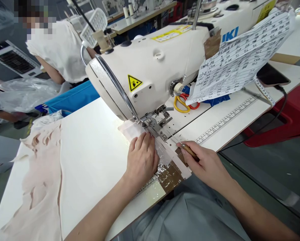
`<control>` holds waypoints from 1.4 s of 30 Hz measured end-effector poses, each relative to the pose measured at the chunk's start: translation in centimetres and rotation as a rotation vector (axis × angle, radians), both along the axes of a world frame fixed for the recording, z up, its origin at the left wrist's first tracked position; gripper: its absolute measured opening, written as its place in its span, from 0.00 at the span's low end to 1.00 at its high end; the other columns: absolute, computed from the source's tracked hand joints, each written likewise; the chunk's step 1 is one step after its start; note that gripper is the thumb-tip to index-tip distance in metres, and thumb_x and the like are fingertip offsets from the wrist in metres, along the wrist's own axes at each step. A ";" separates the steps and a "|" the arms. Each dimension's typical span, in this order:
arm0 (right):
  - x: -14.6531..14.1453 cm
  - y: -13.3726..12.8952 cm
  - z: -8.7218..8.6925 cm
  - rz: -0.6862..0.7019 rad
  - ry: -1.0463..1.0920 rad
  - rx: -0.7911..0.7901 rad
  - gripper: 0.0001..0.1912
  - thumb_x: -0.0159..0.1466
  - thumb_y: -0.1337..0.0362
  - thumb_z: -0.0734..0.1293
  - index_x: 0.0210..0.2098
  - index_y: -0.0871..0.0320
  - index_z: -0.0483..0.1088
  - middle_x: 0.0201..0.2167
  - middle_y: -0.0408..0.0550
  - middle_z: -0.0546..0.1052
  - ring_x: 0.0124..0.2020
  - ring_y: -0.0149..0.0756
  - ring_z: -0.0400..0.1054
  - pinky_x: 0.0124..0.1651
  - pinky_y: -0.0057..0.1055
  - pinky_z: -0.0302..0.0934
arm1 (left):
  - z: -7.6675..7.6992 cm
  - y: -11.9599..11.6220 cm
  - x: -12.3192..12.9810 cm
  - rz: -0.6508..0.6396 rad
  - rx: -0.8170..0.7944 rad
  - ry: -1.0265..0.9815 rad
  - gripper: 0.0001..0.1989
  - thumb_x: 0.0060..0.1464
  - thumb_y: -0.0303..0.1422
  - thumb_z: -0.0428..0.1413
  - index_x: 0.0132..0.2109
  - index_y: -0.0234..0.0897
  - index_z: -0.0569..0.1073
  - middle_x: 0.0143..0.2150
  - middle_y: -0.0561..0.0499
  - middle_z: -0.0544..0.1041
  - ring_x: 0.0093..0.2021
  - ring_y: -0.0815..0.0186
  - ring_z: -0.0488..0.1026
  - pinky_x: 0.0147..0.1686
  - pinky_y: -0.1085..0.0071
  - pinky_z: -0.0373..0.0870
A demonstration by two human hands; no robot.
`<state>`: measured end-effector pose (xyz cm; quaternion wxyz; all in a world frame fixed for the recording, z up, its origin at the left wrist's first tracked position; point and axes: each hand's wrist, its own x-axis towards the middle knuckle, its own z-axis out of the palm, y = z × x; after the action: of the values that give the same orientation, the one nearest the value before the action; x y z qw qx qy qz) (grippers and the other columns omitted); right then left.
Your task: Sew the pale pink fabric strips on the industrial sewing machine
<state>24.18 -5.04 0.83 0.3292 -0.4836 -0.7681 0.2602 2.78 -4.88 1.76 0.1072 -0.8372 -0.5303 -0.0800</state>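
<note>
Likely guiding pale fabric [130,130] at sewing machine [150,67], left hand [141,159] open and flattish on top, awl [191,152] gripped in right hand [206,160], needing steady edge alignment.

Bright — edges stretched, soft.

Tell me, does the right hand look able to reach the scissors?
Probably yes: the table between the right hand and scissors looks mostly open, and the paper leaves the handles showing. But the hand holds an awl, which could hamper its grip.
</note>
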 end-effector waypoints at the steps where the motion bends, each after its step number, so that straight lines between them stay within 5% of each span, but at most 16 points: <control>1: 0.0 0.0 0.0 -0.002 0.003 -0.002 0.11 0.70 0.64 0.56 0.44 0.60 0.68 0.19 0.37 0.70 0.17 0.30 0.64 0.23 0.26 0.58 | 0.0 0.0 0.0 -0.003 -0.001 0.006 0.21 0.61 0.30 0.46 0.58 0.23 0.69 0.59 0.35 0.70 0.61 0.50 0.64 0.59 0.54 0.61; 35: -0.2 -0.4 0.4 -0.040 0.037 -0.084 0.14 0.70 0.58 0.57 0.45 0.57 0.69 0.18 0.38 0.69 0.17 0.30 0.61 0.20 0.26 0.56 | -0.2 -0.5 0.2 -0.001 -0.008 -0.056 0.21 0.64 0.32 0.44 0.58 0.24 0.67 0.60 0.34 0.69 0.61 0.50 0.65 0.60 0.54 0.64; 42: -0.4 -0.7 0.5 -0.033 0.131 -0.129 0.17 0.70 0.59 0.58 0.56 0.56 0.63 0.21 0.35 0.64 0.17 0.28 0.56 0.20 0.25 0.54 | -0.5 0.0 -0.1 0.017 -0.022 -0.064 0.21 0.65 0.33 0.43 0.59 0.24 0.66 0.61 0.34 0.68 0.63 0.50 0.63 0.60 0.54 0.64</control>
<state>23.78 -5.76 1.31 0.3510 -0.4986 -0.7184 0.3348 2.71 -4.87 1.23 0.0818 -0.8309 -0.5413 -0.1001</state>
